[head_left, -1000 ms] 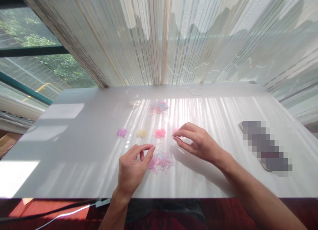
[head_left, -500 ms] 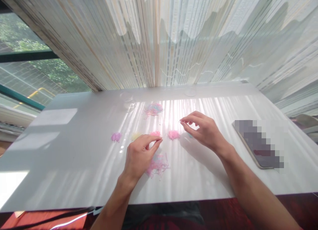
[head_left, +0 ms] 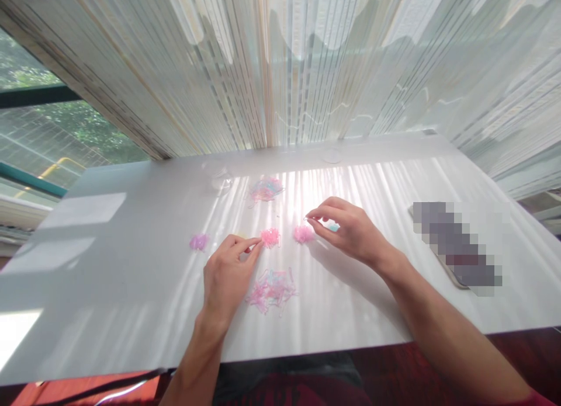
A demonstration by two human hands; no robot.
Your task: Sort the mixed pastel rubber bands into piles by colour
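My left hand [head_left: 228, 266] is closed in a pinch, its fingertips at the left edge of a bright pink pile [head_left: 270, 238] of what look like small elastic bands; whether it grips one is hidden. In the pinch of my right hand [head_left: 344, 226] a tiny pale elastic band [head_left: 305, 218] shows, above a lighter pink pile [head_left: 301, 235]. Partly behind that hand lies a blue pile [head_left: 333, 226]. A purple pile [head_left: 198, 242] sits to the left, and a yellow pile [head_left: 241, 235] is mostly covered by my left hand. Mixed pastel heaps lie nearer me [head_left: 272, 292] and farther off [head_left: 266, 189].
A clear container [head_left: 221, 181] stands at the back left of the white table [head_left: 144, 266]. A clear round lid [head_left: 331, 156] lies near the back edge. To the right is a phone [head_left: 456, 248], blurred out. A striped curtain [head_left: 272, 67] hangs behind the table.
My left hand has moved left and uncovered the bright pink pile and the near heap. My right hand has shifted slightly left, still pinching. The view has shifted a little.
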